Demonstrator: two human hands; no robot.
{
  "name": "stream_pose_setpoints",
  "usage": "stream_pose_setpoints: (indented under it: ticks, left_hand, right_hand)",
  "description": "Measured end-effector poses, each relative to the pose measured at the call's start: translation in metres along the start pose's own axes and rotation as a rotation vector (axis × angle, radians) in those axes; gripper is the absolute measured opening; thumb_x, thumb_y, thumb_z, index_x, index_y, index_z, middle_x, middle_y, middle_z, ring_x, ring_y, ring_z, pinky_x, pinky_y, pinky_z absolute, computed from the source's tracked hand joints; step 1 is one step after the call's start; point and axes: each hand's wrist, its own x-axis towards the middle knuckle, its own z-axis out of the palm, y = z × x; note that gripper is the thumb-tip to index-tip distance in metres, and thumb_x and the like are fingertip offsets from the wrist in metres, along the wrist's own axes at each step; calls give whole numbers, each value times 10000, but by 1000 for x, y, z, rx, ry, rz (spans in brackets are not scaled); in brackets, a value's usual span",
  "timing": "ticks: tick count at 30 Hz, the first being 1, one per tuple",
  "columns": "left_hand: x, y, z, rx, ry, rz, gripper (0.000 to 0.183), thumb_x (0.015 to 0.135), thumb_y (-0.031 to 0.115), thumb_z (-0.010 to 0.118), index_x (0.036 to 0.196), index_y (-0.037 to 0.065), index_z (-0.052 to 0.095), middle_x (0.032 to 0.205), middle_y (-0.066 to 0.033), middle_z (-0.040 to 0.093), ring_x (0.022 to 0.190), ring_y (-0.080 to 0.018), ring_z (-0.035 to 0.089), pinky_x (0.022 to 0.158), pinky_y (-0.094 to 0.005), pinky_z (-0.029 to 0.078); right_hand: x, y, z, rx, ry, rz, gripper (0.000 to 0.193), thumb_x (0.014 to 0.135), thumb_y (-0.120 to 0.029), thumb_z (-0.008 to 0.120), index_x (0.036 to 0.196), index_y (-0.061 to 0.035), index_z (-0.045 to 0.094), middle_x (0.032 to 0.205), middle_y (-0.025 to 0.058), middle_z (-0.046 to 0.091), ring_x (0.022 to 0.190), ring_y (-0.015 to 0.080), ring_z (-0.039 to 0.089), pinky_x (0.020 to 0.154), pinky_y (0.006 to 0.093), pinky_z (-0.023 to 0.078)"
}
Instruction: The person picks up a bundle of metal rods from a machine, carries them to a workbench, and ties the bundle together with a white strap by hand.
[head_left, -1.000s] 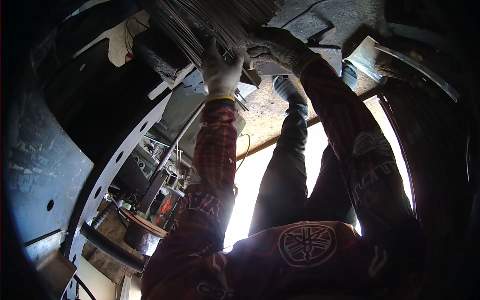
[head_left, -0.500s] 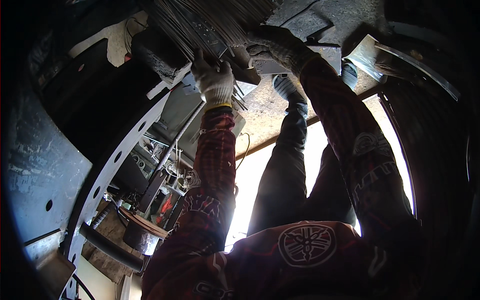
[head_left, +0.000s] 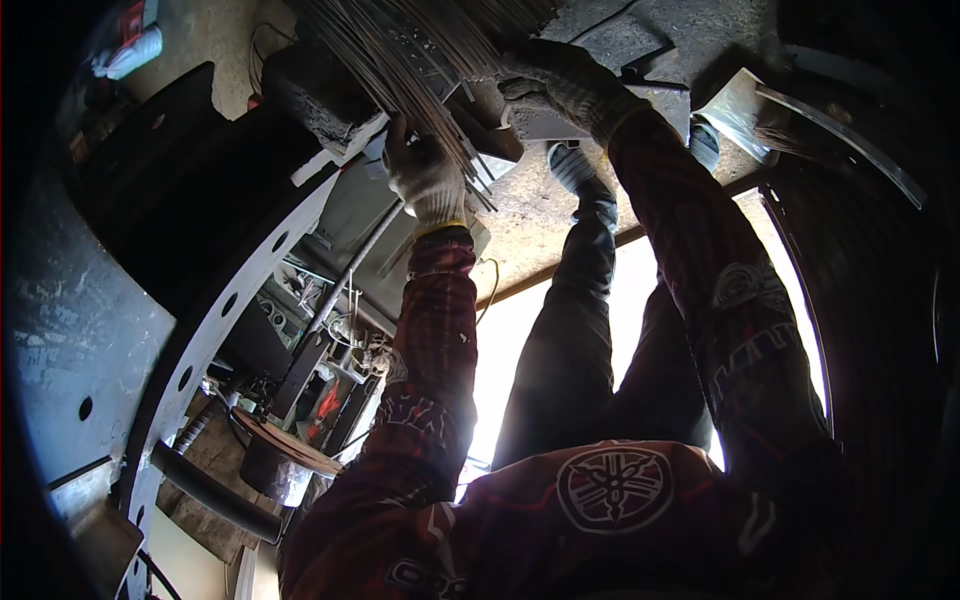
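Speckled floor (head_left: 530,228) backs two gloved hands (head_left: 425,178) near many rods (head_left: 395,85) — each grip's closure I can't tell.

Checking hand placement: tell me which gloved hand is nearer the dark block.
The left hand, close by the dark block; the right hand is farther off, across the rods.

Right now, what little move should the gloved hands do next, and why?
Maybe the left hand should gently nudge the thin rods beside it toward the right hand, because their lower ends poke out unevenly, apart from the other bunch of rods near the right hand.
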Motion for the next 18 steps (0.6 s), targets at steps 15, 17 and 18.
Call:
stream_pose_setpoints:
  ticks: [15, 17, 18]
  left_hand:
    - [88, 15, 59, 678, -596, 488, 263, 942, 193, 517, 1026, 22, 698, 1094, -218, 709, 1024, -387, 688, 872, -459, 568]
    - [93, 0, 66, 465, -626, 334, 271, 939, 214, 525, 1020, 25, 701, 1003, -193, 699, 908, -345, 690, 778, -444, 566]
    - [98, -34, 71, 305, -581, 228, 279, 947, 260, 550, 984, 30, 704, 872, -160, 702, 771, -299, 700, 677, -413, 571]
  right_hand:
    - [3, 3, -3, 92, -49, 18, 347, 913, -235, 751, 1140, 2, 639, 1001, 147, 701, 893, 238, 705, 851, 386, 589]
    - [2, 3, 2, 118, -61, 17, 352, 915, -244, 749, 1142, 1, 640, 1001, 144, 701, 890, 239, 706, 851, 389, 590]
    - [5, 8, 16, 147, -105, 54, 360, 919, -262, 742, 1147, -2, 640, 1000, 138, 702, 887, 241, 708, 849, 393, 590]
